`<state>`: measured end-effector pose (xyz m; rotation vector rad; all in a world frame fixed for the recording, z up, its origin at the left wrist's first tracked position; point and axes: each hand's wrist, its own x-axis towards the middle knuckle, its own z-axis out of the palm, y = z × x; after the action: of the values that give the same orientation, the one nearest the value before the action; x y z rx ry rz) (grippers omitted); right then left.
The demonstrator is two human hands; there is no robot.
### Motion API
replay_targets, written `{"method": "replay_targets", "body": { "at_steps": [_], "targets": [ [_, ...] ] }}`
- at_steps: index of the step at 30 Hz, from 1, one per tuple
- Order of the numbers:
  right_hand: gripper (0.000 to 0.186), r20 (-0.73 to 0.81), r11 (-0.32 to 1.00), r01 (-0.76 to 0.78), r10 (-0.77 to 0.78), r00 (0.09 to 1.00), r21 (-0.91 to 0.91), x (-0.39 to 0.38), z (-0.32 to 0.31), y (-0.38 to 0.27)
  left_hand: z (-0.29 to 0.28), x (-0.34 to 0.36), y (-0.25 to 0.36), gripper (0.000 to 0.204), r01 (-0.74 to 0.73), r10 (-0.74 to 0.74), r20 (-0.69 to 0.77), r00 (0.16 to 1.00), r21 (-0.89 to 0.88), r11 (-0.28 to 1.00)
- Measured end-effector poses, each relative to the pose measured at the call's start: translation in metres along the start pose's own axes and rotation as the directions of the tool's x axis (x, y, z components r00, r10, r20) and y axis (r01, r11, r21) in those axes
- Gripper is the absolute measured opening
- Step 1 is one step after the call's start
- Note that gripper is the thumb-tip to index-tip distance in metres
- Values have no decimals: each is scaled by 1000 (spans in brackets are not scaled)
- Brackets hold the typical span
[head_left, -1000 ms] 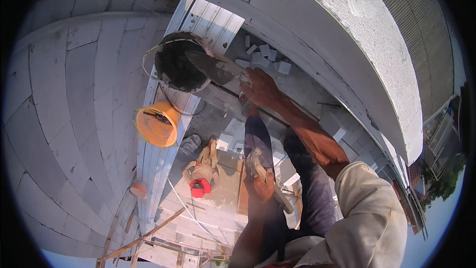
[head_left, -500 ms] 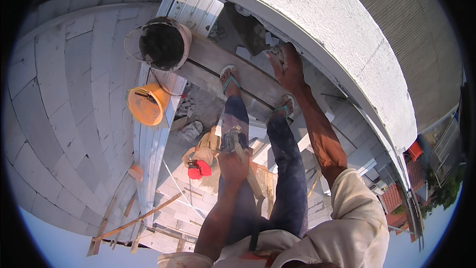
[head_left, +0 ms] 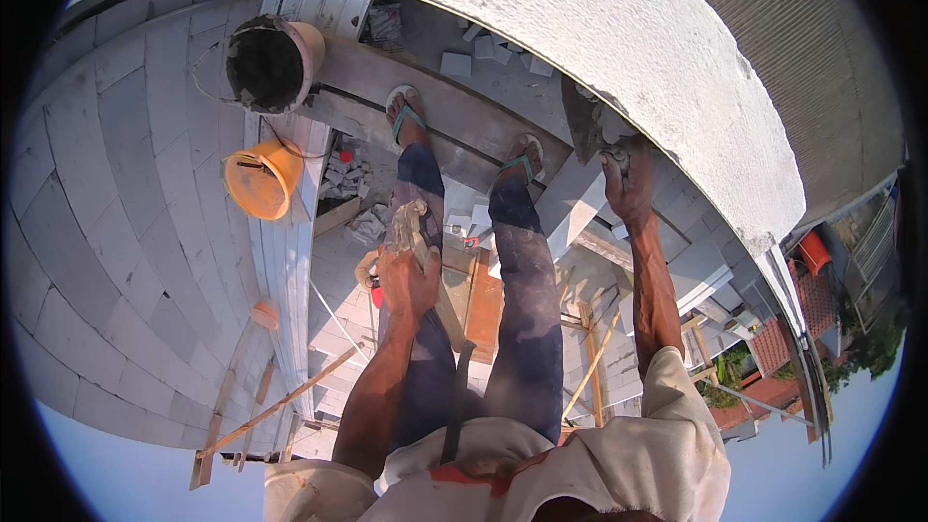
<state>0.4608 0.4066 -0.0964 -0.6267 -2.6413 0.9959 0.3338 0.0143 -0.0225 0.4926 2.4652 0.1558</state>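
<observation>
My right hand is closed round the handle of a trowel. The trowel's dark, mortar-smeared blade reaches up beside the inner edge of the white block wall. Over my left thigh, my left hand is closed on a mortar-crusted tool; its exact kind is hidden by the coating. A pale bucket holding dark grey mortar stands at the far left. Nearer, a yellow bucket has a dark-handled object inside.
My sandalled feet stand on wooden planks high above a floor. Below are broken blocks, timber poles and a co-worker, mostly hidden by my left arm. A grey block wall rises on the left.
My right hand and the trowel have moved right along the white wall. My left hand has moved up and left with its tool. The whole view has shifted, and the co-worker is more hidden.
</observation>
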Motion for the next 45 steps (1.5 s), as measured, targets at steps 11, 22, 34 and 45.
{"method": "replay_targets", "body": {
  "at_steps": [11, 22, 34, 45],
  "targets": [
    [34, 23, 917, -146, 166, 986, -372, -86, -132, 9, -21, 12, 7, 29, -43, 43, 0, 999, 8, 999],
    [41, 323, 936, -343, 351, 879, -84, -28, -1, -100, -39, 18, -7, 42, 109, -113, -11, 994, -161, 981],
    [42, 812, 522, -764, 209, 545, 379, 218, 435, -170, -38, 22, -44, 54, 183, -170, 67, 983, -374, 909],
    [54, 575, 722, -533, 684, 450, -442, 11, 82, -98, -23, 20, -47, 50, 411, -358, 216, 908, -311, 857]
  ]
}}
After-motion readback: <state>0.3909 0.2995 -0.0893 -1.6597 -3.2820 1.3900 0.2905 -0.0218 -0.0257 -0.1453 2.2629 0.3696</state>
